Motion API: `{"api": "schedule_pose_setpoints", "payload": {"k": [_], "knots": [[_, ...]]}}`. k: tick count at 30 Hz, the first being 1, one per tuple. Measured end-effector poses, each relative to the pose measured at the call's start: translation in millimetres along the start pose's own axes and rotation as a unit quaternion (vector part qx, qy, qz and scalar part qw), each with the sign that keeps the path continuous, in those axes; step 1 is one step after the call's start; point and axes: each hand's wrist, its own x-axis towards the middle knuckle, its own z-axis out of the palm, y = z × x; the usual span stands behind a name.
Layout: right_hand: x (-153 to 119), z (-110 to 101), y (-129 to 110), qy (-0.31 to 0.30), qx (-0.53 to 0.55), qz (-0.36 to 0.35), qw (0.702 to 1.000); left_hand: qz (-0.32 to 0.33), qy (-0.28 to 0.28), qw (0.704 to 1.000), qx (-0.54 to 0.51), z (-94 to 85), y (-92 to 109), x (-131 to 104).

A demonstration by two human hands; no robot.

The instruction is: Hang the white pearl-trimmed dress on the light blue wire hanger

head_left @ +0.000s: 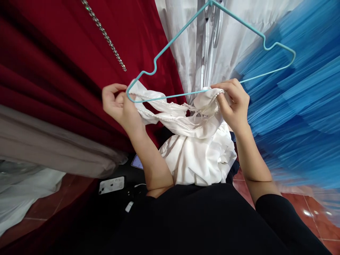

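Observation:
A white dress [196, 156] with pearl-like bead trim lies bunched in front of my body, its upper edge raised between my two hands. My left hand [123, 106] is closed on the left end of that edge, close to the lower left corner of a light blue hanger [170, 96]. Pinched between the thumb and fingers of my right hand [233, 101] is the beaded edge on the other side. The hanger's bottom bar runs across the top of the dress and passes behind my right hand. Its hook is cut off at the top.
A red garment [148, 42] with a glittering strip [106, 35] hangs at left, and blue tulle [292, 99] at right. White fabric [177, 46] and metal poles [204, 53] stand behind. A phone [111, 185] lies on a black surface at lower left.

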Motion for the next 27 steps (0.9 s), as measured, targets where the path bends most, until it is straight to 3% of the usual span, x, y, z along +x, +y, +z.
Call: {"api": "schedule_pose_setpoints", "payload": {"k": [5, 8, 12, 16, 17, 18, 20, 21, 23, 25, 27], "knots": [[0, -2, -3, 0.006, 0.011, -0.001, 1.0, 0.07, 0.003, 0.998, 0.0, 10.9, 36, 35], [-1, -1, -5, 0.005, 0.006, -0.002, 1.0, 0.074, -0.067, 0.995, 0.028, 34.6, 49, 42], [-2, 2, -5, 0.023, 0.02, -0.008, 1.0, 0.031, -0.199, 0.979, 0.021, 65.1, 66, 27], [-2, 10, -3, 0.045, 0.052, -0.015, 0.998, 0.031, -0.142, 0.985, -0.098, 67.7, 74, -13], [-2, 13, -3, 0.046, 0.055, -0.012, 0.997, -0.005, -0.148, 0.982, -0.119, 65.8, 71, -26], [-3, 15, -3, 0.048, 0.058, -0.007, 0.997, -0.067, -0.196, 0.971, -0.116, 64.4, 67, -38], [-4, 20, -4, 0.054, 0.061, 0.001, 0.997, -0.238, -0.329, 0.912, -0.056, 65.0, 53, -59], [-4, 21, -4, 0.059, 0.062, 0.002, 0.996, -0.282, -0.352, 0.892, -0.037, 67.8, 44, -68], [-5, 23, -6, 0.065, 0.054, 0.001, 0.996, -0.303, -0.31, 0.9, -0.057, 77.5, 30, -80], [-5, 22, -10, 0.062, 0.032, 0.004, 0.998, -0.28, -0.228, 0.923, -0.136, 89.0, 24, -86], [-5, 20, -13, 0.049, 0.012, 0.015, 0.999, -0.265, -0.18, 0.918, -0.235, 97.5, 25, -89]]}}
